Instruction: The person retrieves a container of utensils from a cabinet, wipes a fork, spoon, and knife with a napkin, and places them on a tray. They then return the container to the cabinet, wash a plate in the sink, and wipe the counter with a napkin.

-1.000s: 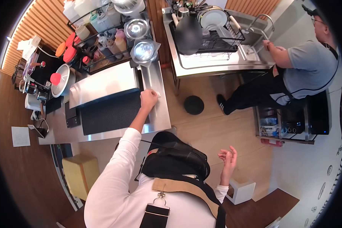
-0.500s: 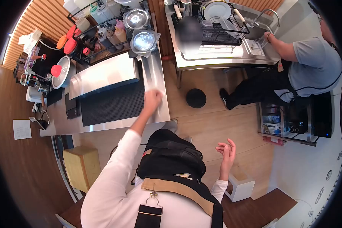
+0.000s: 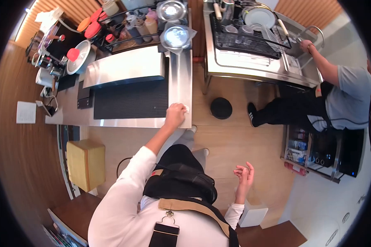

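My left hand (image 3: 175, 116) is closed and pressed on the steel counter (image 3: 180, 78) near its right front corner. A bit of white tissue or cloth (image 3: 186, 109) shows at its fingertips. Just left of this hand lies a black ribbed mat (image 3: 130, 101), with a metal cover (image 3: 125, 68) behind it. My right hand (image 3: 245, 180) hangs in the air over the floor to the right of my apron (image 3: 177, 175). Its fingers are loosely bent and apart, with nothing in them.
Squeeze bottles (image 3: 142, 29) and plastic-wrapped metal bowls (image 3: 176, 38) line the counter's back. A co-worker (image 3: 350, 88) stands at the sink, one hand near the tap (image 3: 317, 31). A dish rack (image 3: 247, 43) stands beside it. A round black object (image 3: 221, 108) sits on the floor.
My left hand has slid along the counter's right strip towards the front corner. The view has shifted, and the co-worker's hand is now nearer the tap. My right hand stays much the same.
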Tool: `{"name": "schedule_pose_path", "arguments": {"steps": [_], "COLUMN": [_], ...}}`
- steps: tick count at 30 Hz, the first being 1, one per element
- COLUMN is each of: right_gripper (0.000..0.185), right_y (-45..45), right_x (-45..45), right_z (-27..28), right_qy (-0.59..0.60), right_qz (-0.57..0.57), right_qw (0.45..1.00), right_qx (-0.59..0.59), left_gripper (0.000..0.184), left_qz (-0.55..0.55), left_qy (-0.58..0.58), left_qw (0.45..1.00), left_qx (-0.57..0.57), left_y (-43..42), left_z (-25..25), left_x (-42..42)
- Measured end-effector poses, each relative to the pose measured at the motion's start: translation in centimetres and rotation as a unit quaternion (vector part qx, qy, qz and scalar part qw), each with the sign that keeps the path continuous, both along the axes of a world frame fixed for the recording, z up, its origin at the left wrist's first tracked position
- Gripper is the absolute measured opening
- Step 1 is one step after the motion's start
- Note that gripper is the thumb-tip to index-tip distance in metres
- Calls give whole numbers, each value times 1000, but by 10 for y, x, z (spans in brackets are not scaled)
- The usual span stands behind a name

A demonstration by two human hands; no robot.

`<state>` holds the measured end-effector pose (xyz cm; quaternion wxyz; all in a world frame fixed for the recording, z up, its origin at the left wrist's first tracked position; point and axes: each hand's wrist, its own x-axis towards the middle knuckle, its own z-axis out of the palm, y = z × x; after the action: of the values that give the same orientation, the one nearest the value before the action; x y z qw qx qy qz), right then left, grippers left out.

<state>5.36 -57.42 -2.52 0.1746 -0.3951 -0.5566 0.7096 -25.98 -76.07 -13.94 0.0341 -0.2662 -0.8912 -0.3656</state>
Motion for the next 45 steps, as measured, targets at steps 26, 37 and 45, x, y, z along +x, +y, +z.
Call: {"name": "schedule_pose_path", "arguments": {"steps": [26,37,45], "right_gripper": [32,32,31], "right_y": [-264,-424,-446], "right_x": [-161,-272,-301], "right_z": [-27,10,-15], "right_qy": [-43,5,-6], "right_qz": [168,363,342], "right_qw": [981,929,934], "right_qx": [82,70,105], "left_gripper": [8,12,17], "left_qz": [87,283,559], "left_qy": [15,37,-37], "left_qw": [996,958,825], "left_qx": [34,30,75], "left_y": [-343,-536,-740], "left_z": [6,-22,-7], "left_x": [-4,-107,-198]}}
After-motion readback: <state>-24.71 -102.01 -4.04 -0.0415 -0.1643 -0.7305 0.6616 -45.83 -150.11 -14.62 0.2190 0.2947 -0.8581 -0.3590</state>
